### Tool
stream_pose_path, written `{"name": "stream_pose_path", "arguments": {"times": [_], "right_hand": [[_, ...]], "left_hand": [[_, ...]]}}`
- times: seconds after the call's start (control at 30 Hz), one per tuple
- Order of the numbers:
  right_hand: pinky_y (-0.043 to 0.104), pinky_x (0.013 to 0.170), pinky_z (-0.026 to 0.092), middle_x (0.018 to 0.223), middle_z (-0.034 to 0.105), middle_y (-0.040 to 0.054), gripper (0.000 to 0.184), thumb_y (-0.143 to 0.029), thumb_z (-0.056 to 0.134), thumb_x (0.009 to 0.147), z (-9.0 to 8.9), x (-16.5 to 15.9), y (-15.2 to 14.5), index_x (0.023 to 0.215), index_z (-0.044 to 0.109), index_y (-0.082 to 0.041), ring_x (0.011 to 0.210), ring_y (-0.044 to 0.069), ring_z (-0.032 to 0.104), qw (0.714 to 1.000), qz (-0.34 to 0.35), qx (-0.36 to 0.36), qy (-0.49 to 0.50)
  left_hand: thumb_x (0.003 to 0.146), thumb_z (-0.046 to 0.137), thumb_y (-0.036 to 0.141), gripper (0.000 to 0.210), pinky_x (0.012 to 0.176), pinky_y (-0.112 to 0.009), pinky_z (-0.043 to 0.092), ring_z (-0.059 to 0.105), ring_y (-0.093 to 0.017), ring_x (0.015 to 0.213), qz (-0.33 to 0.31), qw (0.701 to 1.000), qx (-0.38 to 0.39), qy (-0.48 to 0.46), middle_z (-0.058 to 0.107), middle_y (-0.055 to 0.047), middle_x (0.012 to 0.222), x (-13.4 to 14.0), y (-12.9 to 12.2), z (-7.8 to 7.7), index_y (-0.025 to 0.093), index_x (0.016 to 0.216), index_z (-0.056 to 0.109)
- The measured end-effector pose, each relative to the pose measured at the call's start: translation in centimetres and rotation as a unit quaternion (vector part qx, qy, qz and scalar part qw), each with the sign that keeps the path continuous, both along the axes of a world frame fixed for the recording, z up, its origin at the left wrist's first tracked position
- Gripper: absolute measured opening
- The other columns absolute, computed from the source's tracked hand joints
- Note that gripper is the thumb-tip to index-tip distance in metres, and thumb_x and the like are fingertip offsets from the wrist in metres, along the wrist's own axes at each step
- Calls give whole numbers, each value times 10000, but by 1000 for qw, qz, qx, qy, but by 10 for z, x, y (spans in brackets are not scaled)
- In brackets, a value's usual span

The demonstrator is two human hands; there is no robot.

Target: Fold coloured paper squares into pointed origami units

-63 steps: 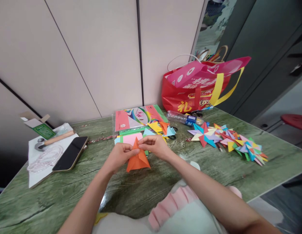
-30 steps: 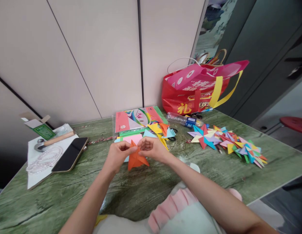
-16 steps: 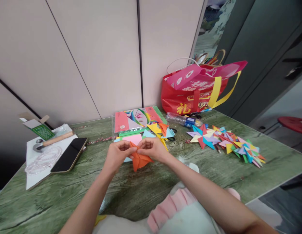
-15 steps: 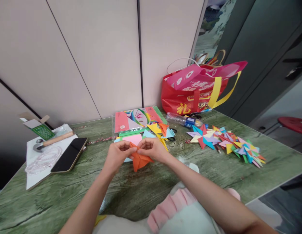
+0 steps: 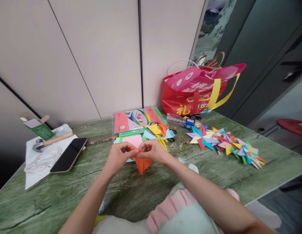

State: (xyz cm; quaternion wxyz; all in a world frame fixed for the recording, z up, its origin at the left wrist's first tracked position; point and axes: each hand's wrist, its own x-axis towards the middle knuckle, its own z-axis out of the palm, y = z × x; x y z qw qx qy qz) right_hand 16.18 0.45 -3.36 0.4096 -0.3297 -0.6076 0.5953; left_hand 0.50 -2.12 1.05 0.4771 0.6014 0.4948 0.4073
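Note:
A folded piece of orange origami paper (image 5: 143,164) is pinched between both hands above the near middle of the table. My left hand (image 5: 120,155) grips its upper left side with thumb and fingers closed. On the upper right side, my right hand (image 5: 154,151) pinches the same paper, its thumb close to the left thumb. One orange point hangs down toward me. Just behind the hands lie a pink paper sheet (image 5: 134,140) and several folded yellow, blue and orange pieces (image 5: 156,129).
Colourful paper stars (image 5: 202,137) lie on the right, near a plastic bottle (image 5: 182,121) and a red bag (image 5: 180,94). A paper pack (image 5: 121,122) rests by the wall. Left are a phone (image 5: 69,155), a hammer (image 5: 56,139), beads (image 5: 45,161) and a small green box (image 5: 42,131).
The orange paper has been turned and drawn together between my fingers; it looks narrower, with its point hanging slightly lower. Both hands stay almost in place.

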Motion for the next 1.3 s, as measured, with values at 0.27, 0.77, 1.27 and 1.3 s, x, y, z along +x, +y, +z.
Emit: {"name": "stream_pose_path", "arguments": {"times": [0.27,0.77,1.27,1.3], "right_hand": [[188,480,348,600,593,-18,226,-248,735,529,7,9,4,654,604,-114,480,63,478,999,30,-6,-14],[182,471,318,561,504,-38,140,-246,588,667,6,2,0,595,531,-140,482,59,406,992,-13,91,-86],[177,459,332,503,501,-54,85,-119,494,596,12,4,1,520,506,-155,457,57,423,996,-10,57,-65],[180,468,355,505,518,-50,83,-119,497,595,11,5,2,523,509,-156,464,63,450,997,-7,50,-58]], "left_hand": [[638,672,271,161,581,-247,531,612,-130,546,-17,998,-48,-33,667,-17,590,-3,-1,4,110,649,677],[618,645,201,88,491,-203,492,582,-110,472,-3,1000,-20,11,650,-6,549,1,1,-3,120,598,671],[564,716,250,121,496,-242,529,584,-128,499,40,997,-61,-17,675,-41,600,-36,13,11,134,595,702],[564,718,253,120,492,-239,529,588,-130,502,44,997,-59,-19,679,-40,604,-40,14,12,138,591,701]]}}
